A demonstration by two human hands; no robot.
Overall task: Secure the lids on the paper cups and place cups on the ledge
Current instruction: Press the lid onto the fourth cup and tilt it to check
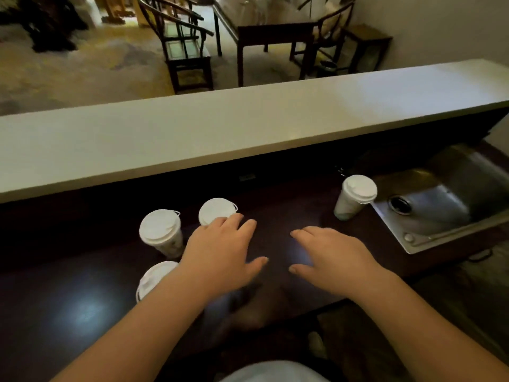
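Several white paper cups with white lids stand on a dark counter (68,307). One cup (161,232) is at the left, a second cup (213,209) just behind my left hand, a third cup (154,278) partly hidden by my left forearm, and a fourth cup (354,195) beside the sink. My left hand (220,252) hovers palm down with fingers spread, its fingertips overlapping the second cup's lid. My right hand (330,257) is open above bare counter, holding nothing. The long white ledge (248,128) runs across behind the counter, with no cups on it.
A steel sink (446,205) is set into the counter at the right. Beyond the ledge are dark wooden chairs (187,48) and a table (270,31) on a pale floor.
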